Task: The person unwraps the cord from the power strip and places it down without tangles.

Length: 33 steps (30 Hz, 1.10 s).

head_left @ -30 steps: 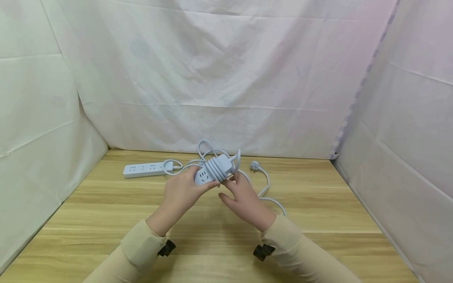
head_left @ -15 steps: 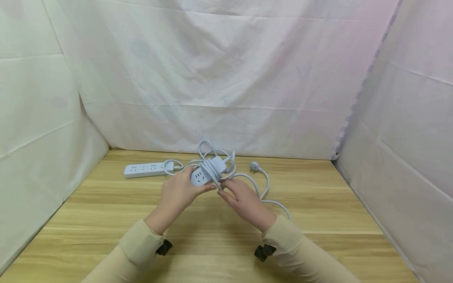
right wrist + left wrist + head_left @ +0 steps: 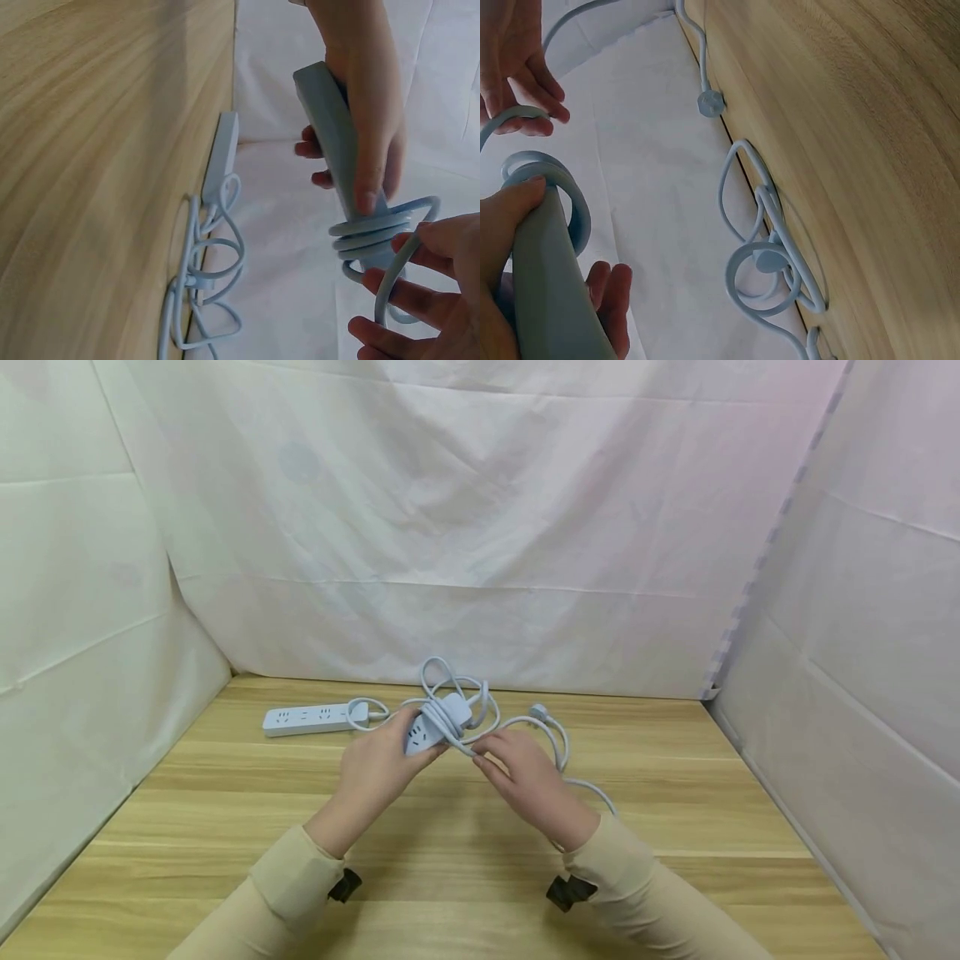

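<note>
My left hand (image 3: 375,770) grips a white power strip (image 3: 422,737), held up off the table. Its thumb lies along the strip in the right wrist view. Several turns of the strip's own cord (image 3: 367,236) wrap around the end beyond that thumb. In the head view my right hand (image 3: 536,781) is just right of the strip. It pinches a length of this cord between thumb and fingers, and the cord curves from there toward the windings. The strip's far end is partly covered by the turns.
Another white power strip (image 3: 303,719) lies at the table's back left, its cord (image 3: 776,217) loosely looped behind the held strip. A plug (image 3: 538,712) rests at the back, right of centre. White cloth (image 3: 480,527) hangs behind the wooden tabletop (image 3: 675,827).
The held strip has shifted slightly left and tilted. My right hand, first close beneath the strip, has caught the cord and drawn it a little to the right.
</note>
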Tool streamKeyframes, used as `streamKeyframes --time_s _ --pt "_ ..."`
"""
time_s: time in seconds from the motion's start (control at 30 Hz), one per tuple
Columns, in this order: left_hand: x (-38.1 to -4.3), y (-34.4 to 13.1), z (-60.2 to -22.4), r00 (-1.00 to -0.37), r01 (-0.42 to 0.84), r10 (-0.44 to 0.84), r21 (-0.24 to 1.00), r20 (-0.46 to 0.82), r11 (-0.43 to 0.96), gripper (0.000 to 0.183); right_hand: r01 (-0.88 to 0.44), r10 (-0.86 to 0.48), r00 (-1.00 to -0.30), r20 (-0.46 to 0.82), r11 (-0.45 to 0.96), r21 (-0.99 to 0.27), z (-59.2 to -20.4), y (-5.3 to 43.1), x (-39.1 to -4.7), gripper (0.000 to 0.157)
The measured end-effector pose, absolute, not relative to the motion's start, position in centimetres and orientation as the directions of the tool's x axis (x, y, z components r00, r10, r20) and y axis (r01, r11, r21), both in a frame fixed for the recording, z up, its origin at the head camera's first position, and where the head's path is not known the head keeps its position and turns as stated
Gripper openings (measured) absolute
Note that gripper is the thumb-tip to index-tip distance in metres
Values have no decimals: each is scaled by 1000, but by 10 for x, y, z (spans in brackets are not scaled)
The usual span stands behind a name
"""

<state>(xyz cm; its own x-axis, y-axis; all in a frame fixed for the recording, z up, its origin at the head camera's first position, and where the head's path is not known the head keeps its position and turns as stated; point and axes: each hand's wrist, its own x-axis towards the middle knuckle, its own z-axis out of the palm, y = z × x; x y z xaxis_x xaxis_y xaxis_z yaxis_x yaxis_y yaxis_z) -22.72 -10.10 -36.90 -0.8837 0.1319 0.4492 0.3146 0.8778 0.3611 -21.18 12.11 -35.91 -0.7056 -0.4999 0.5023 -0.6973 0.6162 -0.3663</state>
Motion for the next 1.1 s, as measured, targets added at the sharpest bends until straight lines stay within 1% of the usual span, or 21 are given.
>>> streamKeyframes --time_s 0.17,0.37,0.5,0.7,0.87,1.1 --pt "-227 -101 -369 -879 322 155 322 451 890 58 -695 -497 -708 503 616 -371 -349 125 -212 5" --pt "-228 -102 -374 -875 341 193 284 444 896 55 -694 -497 -703 509 634 -341 -341 129 -214 5" --pt "-226 -103 -376 -875 352 206 282 439 893 58 -693 -497 -701 512 645 -322 -339 131 -217 6" --pt "-223 -106 -377 -849 393 240 260 470 882 63 -695 -488 -688 537 655 -296 -338 134 -222 5" --pt "-220 -108 -377 -815 440 277 233 509 867 66 -679 -464 -709 531 654 -334 -334 137 -224 6" --pt "-216 -112 -376 -782 492 335 193 525 849 75 -653 -446 -740 504 656 -379 -333 142 -229 8"
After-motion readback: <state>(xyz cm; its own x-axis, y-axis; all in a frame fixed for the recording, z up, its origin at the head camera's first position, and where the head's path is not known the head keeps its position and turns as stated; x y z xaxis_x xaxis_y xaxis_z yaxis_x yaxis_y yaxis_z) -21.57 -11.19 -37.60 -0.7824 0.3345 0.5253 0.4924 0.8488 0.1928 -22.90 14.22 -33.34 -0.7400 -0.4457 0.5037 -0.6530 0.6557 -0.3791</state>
